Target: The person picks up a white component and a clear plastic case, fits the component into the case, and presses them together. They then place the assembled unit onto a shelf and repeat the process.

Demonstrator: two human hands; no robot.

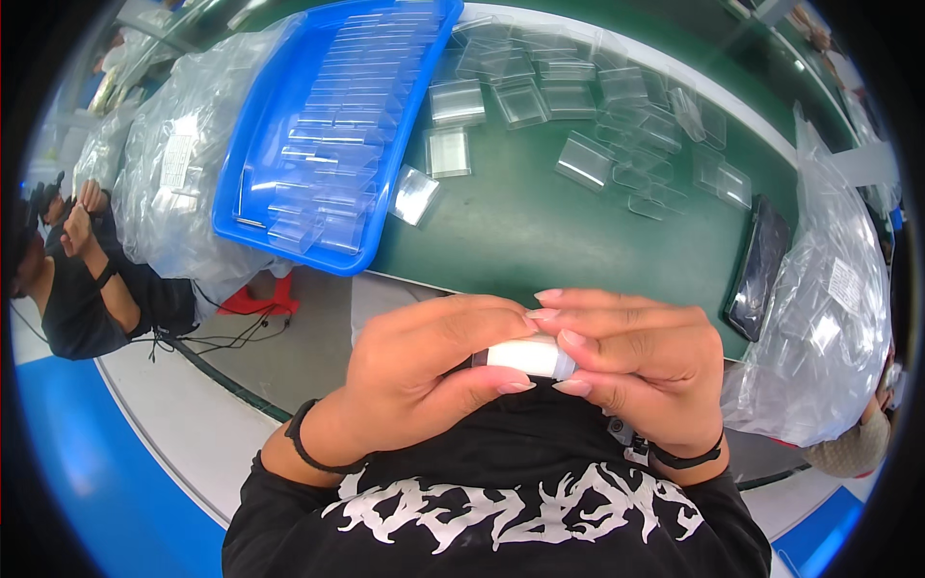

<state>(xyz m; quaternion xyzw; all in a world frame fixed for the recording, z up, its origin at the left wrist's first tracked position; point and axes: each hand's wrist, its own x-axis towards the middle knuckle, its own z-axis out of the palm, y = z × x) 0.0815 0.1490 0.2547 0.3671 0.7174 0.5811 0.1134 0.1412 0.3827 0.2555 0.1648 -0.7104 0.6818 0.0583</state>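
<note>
Close in front of my chest, both hands hold a small white piece (522, 357) with a translucent bluish end on the right and a dark end on the left. Its exact kind cannot be made out. My left hand (414, 361) is closed around the left part, thumb below and fingers above. The fingertips of my right hand (655, 356) pinch the translucent end. Fingers cover parts of the piece. Beyond the hands, many clear plastic pieces (584, 161) lie scattered on the green tabletop (482, 236).
A blue tray (260, 144) with rows of clear pieces stands at the table's left. A dark phone (758, 270) lies at the right edge. Clear plastic bags (159, 173) bulge on the left, and another bag (829, 318) on the right. A person (87, 270) sits far left.
</note>
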